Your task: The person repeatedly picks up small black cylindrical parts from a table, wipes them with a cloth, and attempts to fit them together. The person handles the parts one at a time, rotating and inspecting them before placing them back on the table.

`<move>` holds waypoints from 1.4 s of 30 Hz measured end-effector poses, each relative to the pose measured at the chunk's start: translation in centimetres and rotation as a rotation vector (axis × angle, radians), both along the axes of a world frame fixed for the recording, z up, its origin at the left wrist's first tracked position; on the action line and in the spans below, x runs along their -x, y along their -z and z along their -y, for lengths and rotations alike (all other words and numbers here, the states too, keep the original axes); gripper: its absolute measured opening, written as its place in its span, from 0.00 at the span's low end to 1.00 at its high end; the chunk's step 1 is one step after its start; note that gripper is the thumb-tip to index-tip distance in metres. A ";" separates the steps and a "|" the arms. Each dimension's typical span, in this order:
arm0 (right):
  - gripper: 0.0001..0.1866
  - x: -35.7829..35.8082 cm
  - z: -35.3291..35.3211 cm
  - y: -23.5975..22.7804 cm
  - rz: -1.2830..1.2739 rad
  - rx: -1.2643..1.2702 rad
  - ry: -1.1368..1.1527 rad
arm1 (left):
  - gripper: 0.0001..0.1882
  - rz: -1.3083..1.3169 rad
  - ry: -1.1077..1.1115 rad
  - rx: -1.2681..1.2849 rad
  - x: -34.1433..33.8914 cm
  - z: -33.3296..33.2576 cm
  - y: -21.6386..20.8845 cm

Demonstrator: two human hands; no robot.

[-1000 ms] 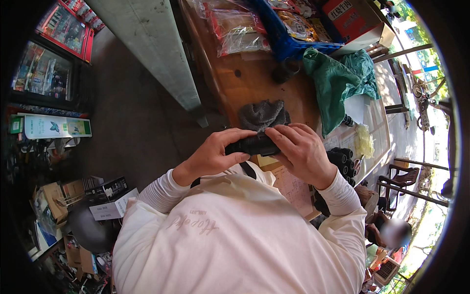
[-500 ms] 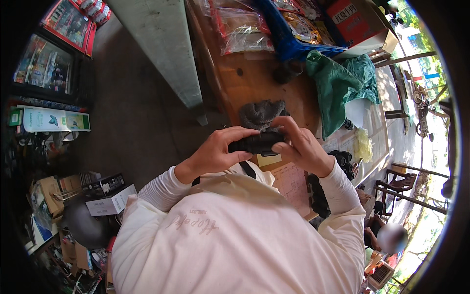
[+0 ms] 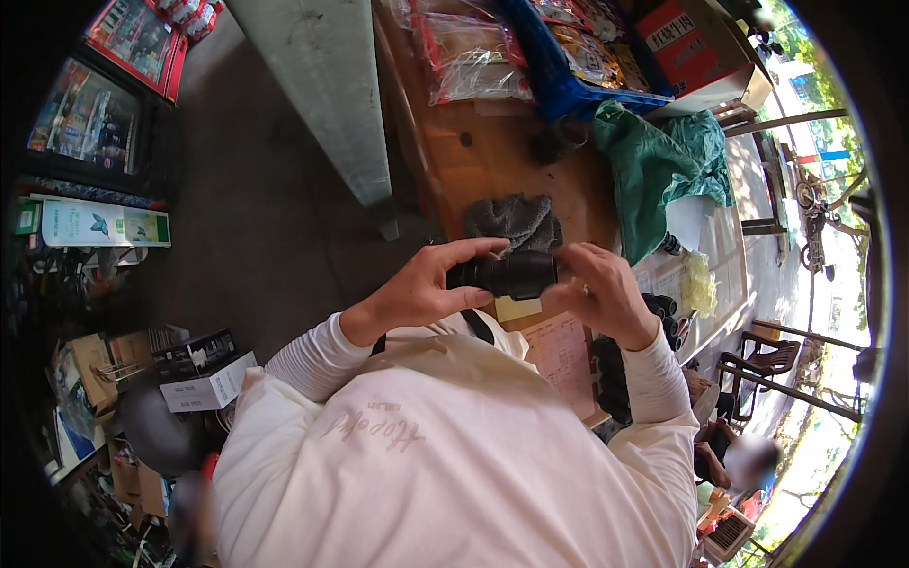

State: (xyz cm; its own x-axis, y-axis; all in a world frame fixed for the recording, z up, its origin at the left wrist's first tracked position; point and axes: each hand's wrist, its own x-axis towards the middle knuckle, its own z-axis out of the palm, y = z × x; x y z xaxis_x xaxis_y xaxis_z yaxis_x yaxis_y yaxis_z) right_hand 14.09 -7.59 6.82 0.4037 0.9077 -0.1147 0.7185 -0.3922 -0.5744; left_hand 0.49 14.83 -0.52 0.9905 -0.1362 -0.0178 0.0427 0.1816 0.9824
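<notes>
A black ribbed cylinder (image 3: 507, 275) lies level in front of my chest; it looks like a plastic pipe fitting, but its exact kind is not certain. My left hand (image 3: 421, 289) grips its left end, thumb below and fingers above. At the right end is my right hand (image 3: 598, 292), its fingers curled and smeared by motion, so I cannot tell whether they hold the rim. Just beyond the cylinder, a crumpled dark grey cloth (image 3: 514, 220) rests on the brown wooden table (image 3: 478, 170). Under my hands show a small yellow paper (image 3: 518, 309) and a printed sheet (image 3: 561, 355).
Across the table stand a blue crate (image 3: 578, 99) of packets, clear plastic packs (image 3: 478, 66), a green bag (image 3: 653, 161) and a dark round piece (image 3: 559, 142). Several black fittings (image 3: 663, 317) lie right, near a yellowish crumpled bag (image 3: 699, 284). A grey metal beam (image 3: 331, 104) rises left.
My right hand has slid rightward off the cylinder's body to its end, baring more of the black surface. My left hand keeps its grip.
</notes>
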 end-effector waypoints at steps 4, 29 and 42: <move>0.10 0.5 -0.8 1.2 0.017 -0.301 0.146 | 0.36 -0.065 0.007 -0.029 -0.1 -0.2 0.2; 0.20 0.3 -0.3 1.4 0.187 0.002 -0.039 | 0.38 -0.009 -0.008 -0.044 -0.1 0.2 0.7; 0.11 1.3 -1.3 1.6 0.128 -0.199 0.067 | 0.38 0.073 -0.026 -0.069 -0.1 0.3 1.0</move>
